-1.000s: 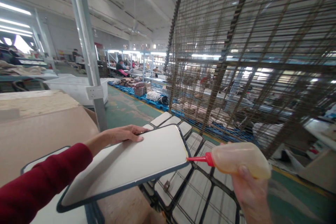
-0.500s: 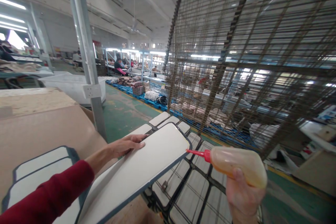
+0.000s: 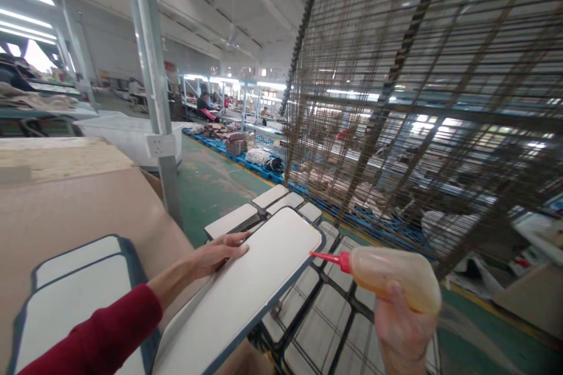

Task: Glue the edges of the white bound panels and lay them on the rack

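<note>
My left hand (image 3: 223,252) grips the long edge of a white panel with a dark blue rim (image 3: 259,263), thumb on top and the other fingers partly hidden. The panel is tilted, its rounded far end raised. In my right hand (image 3: 402,322) lies a clear squeeze bottle (image 3: 396,275) with amber liquid in its lower part. Its red pointed nozzle (image 3: 329,257) meets the panel's right edge close to the rounded corner. Beneath, several similar white pieces with dark edges (image 3: 321,316) lie on a wire rack. More blue-rimmed panels (image 3: 79,287) lean at the left.
A tall wire-grid rack (image 3: 396,82) rises on the right. At the left are a brown board box (image 3: 65,187), a metal post with a socket (image 3: 160,145) and a white bin (image 3: 118,129). Blue pallets (image 3: 211,140) with piled goods line the green floor; people sit farther back.
The nozzle has slid slightly along the panel's edge, away from the corner and toward me. My left hand keeps its hold. The whole view has shifted a little.
</note>
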The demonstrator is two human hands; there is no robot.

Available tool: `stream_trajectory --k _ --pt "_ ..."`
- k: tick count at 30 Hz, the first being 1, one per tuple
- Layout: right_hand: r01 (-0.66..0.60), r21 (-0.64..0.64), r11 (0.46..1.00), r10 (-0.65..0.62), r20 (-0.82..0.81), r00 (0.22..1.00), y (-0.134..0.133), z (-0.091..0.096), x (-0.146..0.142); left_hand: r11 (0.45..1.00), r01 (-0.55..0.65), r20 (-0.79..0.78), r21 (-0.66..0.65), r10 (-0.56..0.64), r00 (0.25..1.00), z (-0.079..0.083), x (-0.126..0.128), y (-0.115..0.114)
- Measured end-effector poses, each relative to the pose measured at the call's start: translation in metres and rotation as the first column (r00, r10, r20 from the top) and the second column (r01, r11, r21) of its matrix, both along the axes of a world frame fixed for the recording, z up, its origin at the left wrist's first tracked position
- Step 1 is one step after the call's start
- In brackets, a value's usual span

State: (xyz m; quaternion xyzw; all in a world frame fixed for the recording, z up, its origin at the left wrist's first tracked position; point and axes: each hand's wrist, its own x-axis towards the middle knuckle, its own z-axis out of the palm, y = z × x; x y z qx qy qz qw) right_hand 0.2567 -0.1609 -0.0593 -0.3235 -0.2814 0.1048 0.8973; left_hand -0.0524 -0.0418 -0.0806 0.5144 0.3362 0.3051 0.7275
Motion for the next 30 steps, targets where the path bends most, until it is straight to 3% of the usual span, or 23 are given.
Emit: stream_trajectory --k 16,26,30 --pt "-0.053 -0.129 0.99 0.069 0.123 0.99 -0.001 -0.015 -0.009 0.997 -0.061 0.065 -0.055 0.065 0.996 -0.003 0.01 0.003" --pt "-0.144 -0.151 0.978 0.145 -0.001 0.989 -0.003 -0.011 -0.019 0.996 -0.064 0.076 -0.063 0.069 0.995 0.003 0.017 0.005" --pt "-0.108 -0.16 0.981 0.122 0.08 0.989 -0.004 -0.014 -0.017 0.996 -0.061 0.104 -0.061 0.067 0.992 0.004 0.02 0.008"
